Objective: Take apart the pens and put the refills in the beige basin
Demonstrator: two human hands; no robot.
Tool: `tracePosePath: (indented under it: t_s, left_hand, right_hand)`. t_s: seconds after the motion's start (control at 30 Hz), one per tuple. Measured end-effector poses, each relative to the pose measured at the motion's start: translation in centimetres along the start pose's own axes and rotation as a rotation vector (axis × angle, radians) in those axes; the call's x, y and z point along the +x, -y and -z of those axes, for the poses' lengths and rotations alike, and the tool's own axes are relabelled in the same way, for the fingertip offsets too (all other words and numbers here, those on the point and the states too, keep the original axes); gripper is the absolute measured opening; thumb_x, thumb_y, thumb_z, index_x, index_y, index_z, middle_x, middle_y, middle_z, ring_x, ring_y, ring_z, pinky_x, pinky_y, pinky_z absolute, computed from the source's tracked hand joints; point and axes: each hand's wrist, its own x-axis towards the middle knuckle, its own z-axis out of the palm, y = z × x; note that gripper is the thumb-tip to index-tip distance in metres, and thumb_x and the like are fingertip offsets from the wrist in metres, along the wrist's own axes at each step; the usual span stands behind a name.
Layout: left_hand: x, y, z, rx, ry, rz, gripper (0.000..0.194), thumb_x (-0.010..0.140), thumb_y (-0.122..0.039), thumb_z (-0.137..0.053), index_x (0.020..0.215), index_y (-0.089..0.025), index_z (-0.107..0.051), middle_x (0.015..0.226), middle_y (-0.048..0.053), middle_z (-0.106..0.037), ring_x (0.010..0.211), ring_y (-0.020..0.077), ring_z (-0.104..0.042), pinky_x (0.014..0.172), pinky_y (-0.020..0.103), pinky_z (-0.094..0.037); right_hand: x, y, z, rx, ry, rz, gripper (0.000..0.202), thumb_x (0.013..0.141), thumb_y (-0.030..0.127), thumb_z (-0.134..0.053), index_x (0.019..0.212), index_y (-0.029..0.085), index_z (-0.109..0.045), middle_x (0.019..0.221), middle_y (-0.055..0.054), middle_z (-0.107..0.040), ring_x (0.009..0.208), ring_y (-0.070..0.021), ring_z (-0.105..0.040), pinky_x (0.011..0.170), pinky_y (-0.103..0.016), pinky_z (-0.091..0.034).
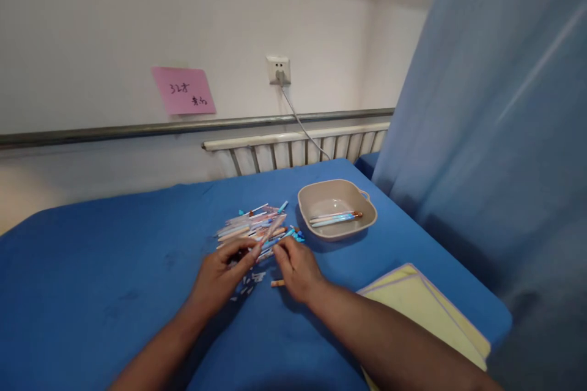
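Note:
My left hand [232, 269] pinches a clear, pinkish pen barrel [274, 227] between thumb and fingers; it slants up to the right over the pile. Close beside it, my right hand [296, 266] is closed with thumb against fingers, and what it holds is hidden. An orange-tan piece [277, 283] shows under the right palm; I cannot tell whether it is held. Beyond both hands lies a loose pile of pen parts [236, 231], pale barrels and thin sticks. Small blue pieces [297, 234] sit at its right side. Several small clear bits [250, 284] are scattered below the left fingers.
A beige plastic basin [305, 198] with a few pens [337, 219] inside stands to the right of the pile. Yellow cloths [413, 299] lie partly under my right forearm. The blue-covered surface [114, 244] meets a railing [293, 137] at the wall; a blue curtain [481, 104] hangs right.

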Motion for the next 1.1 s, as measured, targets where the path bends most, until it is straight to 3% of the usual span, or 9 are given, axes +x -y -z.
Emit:
tracePosePath:
  t_s: [0.13, 0.27, 0.37, 0.47, 0.7, 0.8, 0.9, 1.0, 1.1]
  left_hand:
    - [5.0, -4.8, -2.4, 0.199, 0.177, -0.238, 0.027, 0.083, -0.043, -0.053, 0.089, -0.022, -0.069, 0.086, 0.002, -0.067, 0.077, 0.0164, -0.058, 0.071, 0.025, -0.043]
    - [9.1, -7.6, -7.3, 0.428, 0.402, -0.305, 0.025, 0.082, -0.037, -0.053, 0.092, -0.021, -0.070, 0.090, 0.005, -0.068, 0.078, 0.0174, -0.060, 0.067, 0.024, -0.042]
    - [11.3, -8.0, -11.0, 0.613, 0.530, -0.273, 0.024, 0.078, -0.037, -0.056, 0.090, -0.023, -0.071, 0.087, 0.005, -0.070, 0.077, 0.0192, -0.062, 0.065, 0.025, -0.042]
    - [12.7, -7.7, -13.8, 0.692, 0.559, -0.251, 0.021, 0.072, -0.033, -0.060, 0.084, -0.021, -0.072, 0.079, 0.007, -0.071, 0.072, 0.0214, -0.063, 0.063, 0.026, -0.043]
    - [13.7, -6.9, -16.8, 0.806, 0.569, -0.242, 0.020, 0.067, -0.027, -0.062, 0.078, -0.015, -0.073, 0.082, 0.015, -0.070, 0.077, 0.0275, -0.064, 0.065, 0.031, -0.045]
    - [13.6, -7.0, -17.0, 0.800, 0.567, -0.253, 0.020, 0.068, -0.027, -0.062, 0.079, -0.014, -0.072, 0.083, 0.017, -0.070, 0.078, 0.0287, -0.064, 0.067, 0.032, -0.045]
    - [13.4, -7.4, -15.7, 0.764, 0.541, -0.248, 0.021, 0.069, -0.029, -0.063, 0.081, -0.015, -0.072, 0.084, 0.015, -0.070, 0.078, 0.0268, -0.064, 0.068, 0.031, -0.045]
    - [12.6, -7.5, -12.2, 0.705, 0.472, -0.229, 0.026, 0.077, -0.035, -0.057, 0.092, -0.018, -0.069, 0.091, 0.011, -0.070, 0.081, 0.0233, -0.062, 0.069, 0.029, -0.044]
    - [10.3, -6.2, -6.7, 0.548, 0.337, -0.207, 0.030, 0.084, -0.037, -0.047, 0.098, -0.019, -0.066, 0.091, 0.005, -0.070, 0.079, 0.0178, -0.061, 0.069, 0.025, -0.043]
  right_hand:
    - [0.2, 0.5, 0.3, -0.042, 0.141, 0.088, 0.027, 0.090, 0.026, -0.040, 0.111, 0.018, -0.056, 0.107, -0.009, -0.066, 0.094, -0.0216, -0.062, 0.080, -0.031, -0.046]
    - [0.0, 0.9, 0.7, -0.113, 0.265, 0.119, 0.032, 0.088, 0.028, -0.040, 0.111, 0.017, -0.060, 0.111, -0.010, -0.066, 0.097, -0.0255, -0.062, 0.083, -0.035, -0.047]
    - [-0.1, 0.7, 0.6, -0.164, 0.343, 0.147, 0.032, 0.085, 0.027, -0.042, 0.105, 0.017, -0.064, 0.111, -0.011, -0.066, 0.098, -0.0276, -0.062, 0.082, -0.036, -0.048]
    - [-0.1, 0.3, 0.5, -0.179, 0.386, 0.167, 0.029, 0.083, 0.025, -0.043, 0.097, 0.018, -0.068, 0.113, -0.010, -0.066, 0.099, -0.0275, -0.062, 0.082, -0.036, -0.049]
    - [0.3, -0.3, 0.1, -0.173, 0.375, 0.285, 0.037, 0.075, 0.014, -0.049, 0.107, 0.025, -0.064, 0.120, -0.003, -0.063, 0.102, -0.0242, -0.060, 0.087, -0.033, -0.047]
    - [0.3, -0.3, 0.1, -0.219, 0.400, 0.277, 0.035, 0.076, 0.015, -0.050, 0.107, 0.023, -0.064, 0.118, -0.004, -0.063, 0.100, -0.0250, -0.061, 0.083, -0.033, -0.049]
    - [0.1, -0.2, 0.3, -0.227, 0.430, 0.233, 0.027, 0.080, 0.020, -0.048, 0.100, 0.019, -0.067, 0.109, -0.008, -0.068, 0.095, -0.0258, -0.063, 0.077, -0.032, -0.050]
    - [-0.2, -0.5, 0.5, -0.164, 0.380, 0.188, 0.024, 0.084, 0.024, -0.046, 0.097, 0.019, -0.066, 0.099, -0.007, -0.070, 0.088, -0.0228, -0.064, 0.074, -0.030, -0.049]
    - [-0.4, -1.1, 0.1, 0.011, 0.258, 0.154, 0.020, 0.085, 0.021, -0.047, 0.094, 0.019, -0.064, 0.091, -0.004, -0.070, 0.083, -0.0181, -0.064, 0.074, -0.027, -0.047]
